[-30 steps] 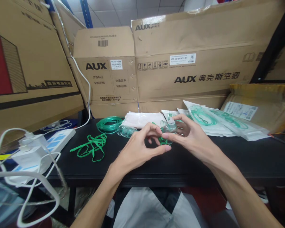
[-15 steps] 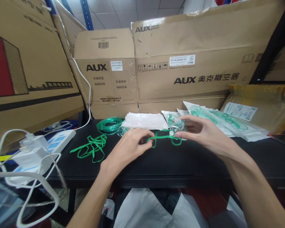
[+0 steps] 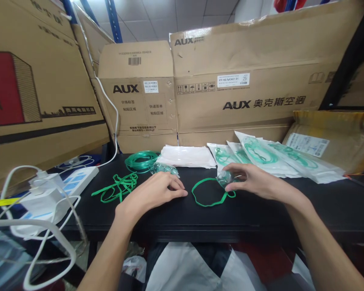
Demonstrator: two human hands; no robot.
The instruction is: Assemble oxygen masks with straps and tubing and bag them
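My right hand (image 3: 245,178) grips a small clear oxygen mask (image 3: 223,178) between thumb and fingers. From the mask, a green elastic strap (image 3: 206,205) lies in a round loop on the black table. My left hand (image 3: 160,189) is empty to the left of that loop, its fingers loosely bent and apart. Just behind it sits another clear mask-like piece (image 3: 166,169), partly covered by the hand. Beyond my left wrist is a tangled pile of green elastic straps (image 3: 121,186), and a coil of green tubing (image 3: 139,161) lies behind the pile.
White pouches (image 3: 186,155) are stacked at the back. Several clear-fronted packs with green tubing (image 3: 261,155) lie at the back right, beside a taped brown parcel (image 3: 336,135). A white power strip (image 3: 79,180) with cables occupies the left. Large cardboard boxes (image 3: 245,121) wall the rear.
My left hand has let go of the green strap and moved left and down. The strap has dropped into an open loop on the table. My right hand still holds the mask, slightly lower.
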